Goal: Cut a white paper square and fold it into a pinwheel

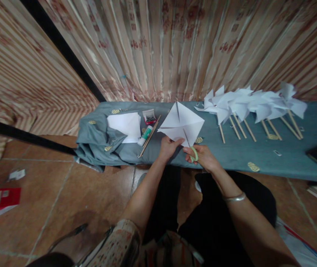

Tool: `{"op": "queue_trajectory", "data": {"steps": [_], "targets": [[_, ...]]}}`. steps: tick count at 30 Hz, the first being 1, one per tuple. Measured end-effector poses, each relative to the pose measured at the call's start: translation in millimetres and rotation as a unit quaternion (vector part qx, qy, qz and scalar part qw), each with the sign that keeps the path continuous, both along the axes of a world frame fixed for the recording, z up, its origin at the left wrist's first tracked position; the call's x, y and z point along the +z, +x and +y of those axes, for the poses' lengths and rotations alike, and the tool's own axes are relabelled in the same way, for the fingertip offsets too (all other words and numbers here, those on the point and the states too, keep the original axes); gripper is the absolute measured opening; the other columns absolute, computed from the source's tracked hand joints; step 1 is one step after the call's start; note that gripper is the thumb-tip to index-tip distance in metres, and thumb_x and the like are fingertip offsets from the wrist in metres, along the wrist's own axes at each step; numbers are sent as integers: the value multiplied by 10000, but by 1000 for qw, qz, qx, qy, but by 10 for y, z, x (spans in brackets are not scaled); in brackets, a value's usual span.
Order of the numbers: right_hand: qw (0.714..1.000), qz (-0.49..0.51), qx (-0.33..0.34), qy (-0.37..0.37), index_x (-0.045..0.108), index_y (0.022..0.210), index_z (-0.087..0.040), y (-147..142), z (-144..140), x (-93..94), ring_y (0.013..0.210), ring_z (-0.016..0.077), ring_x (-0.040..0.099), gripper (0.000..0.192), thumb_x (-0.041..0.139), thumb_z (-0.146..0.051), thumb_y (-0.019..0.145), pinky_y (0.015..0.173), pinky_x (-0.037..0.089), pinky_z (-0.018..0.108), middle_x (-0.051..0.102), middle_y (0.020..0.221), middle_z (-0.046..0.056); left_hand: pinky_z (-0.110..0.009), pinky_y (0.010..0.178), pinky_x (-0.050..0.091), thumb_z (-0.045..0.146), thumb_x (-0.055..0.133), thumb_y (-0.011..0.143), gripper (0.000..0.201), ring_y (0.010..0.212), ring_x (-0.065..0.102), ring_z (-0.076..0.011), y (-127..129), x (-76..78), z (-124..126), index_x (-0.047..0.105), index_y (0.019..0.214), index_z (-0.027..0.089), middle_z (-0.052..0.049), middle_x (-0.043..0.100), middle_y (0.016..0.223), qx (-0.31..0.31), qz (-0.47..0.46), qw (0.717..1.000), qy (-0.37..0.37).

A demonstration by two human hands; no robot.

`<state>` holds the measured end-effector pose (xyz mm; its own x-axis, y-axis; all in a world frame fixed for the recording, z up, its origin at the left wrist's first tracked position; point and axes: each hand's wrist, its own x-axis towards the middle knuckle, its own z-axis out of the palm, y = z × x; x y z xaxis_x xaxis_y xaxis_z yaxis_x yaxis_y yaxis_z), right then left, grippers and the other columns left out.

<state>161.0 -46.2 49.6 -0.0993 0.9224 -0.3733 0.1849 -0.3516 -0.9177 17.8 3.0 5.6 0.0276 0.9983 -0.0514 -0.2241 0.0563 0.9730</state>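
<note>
holding white paper square [181,122] by near edge, left hand [168,147] pinches it closed over teal-covered bench [231,152]. right hand [201,156] gripped through green-handled scissors [193,154], blades into paper's lower corner. stack of white sheets [125,126], glue stick [145,135], wooden stick [149,136] lie left; finished paper pinwheels [253,104] lie right.
</note>
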Motion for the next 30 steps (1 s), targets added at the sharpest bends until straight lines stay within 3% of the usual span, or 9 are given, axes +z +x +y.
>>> {"op": "queue_trajectory", "data": {"steps": [8,16,21,26,30], "targets": [[998,35,43,-42,626,653,-168,71,-36,94,485,114,569,585,783,-718,531,402,393,198,680,580,49,-264,632,453,325,820,532,293,632,580,-136,-4,42,2,699,722,138,-17,694,697,26,-48,998,-41],[998,7,36,-44,689,763,-150,512,-100,201,475,102,544,659,747,-770,547,403,364,206,676,596,41,-309,729,507,284,862,444,388,726,652,-169,15,49,34,711,773,145,-51,743,804,61,-147,983,-90],[997,17,-63,27,703,800,-155,703,-83,206,524,126,575,640,747,-753,579,434,391,227,691,645,63,-308,728,498,285,848,432,340,703,644,-169,5,47,37,708,706,140,-49,736,755,54,-127,986,-93],[970,5,-202,134,675,789,-184,721,51,127,592,156,605,584,773,-718,574,510,458,269,720,738,77,-281,652,458,310,813,473,258,610,611,-153,-27,81,31,707,633,137,-30,703,631,21,-91,991,-100],[964,-19,-214,156,670,845,-194,715,125,58,627,174,619,586,812,-670,534,558,478,290,712,754,52,-258,589,411,299,788,502,205,533,557,-131,-80,156,7,707,588,132,-13,658,541,-16,-47,993,-109]]}}
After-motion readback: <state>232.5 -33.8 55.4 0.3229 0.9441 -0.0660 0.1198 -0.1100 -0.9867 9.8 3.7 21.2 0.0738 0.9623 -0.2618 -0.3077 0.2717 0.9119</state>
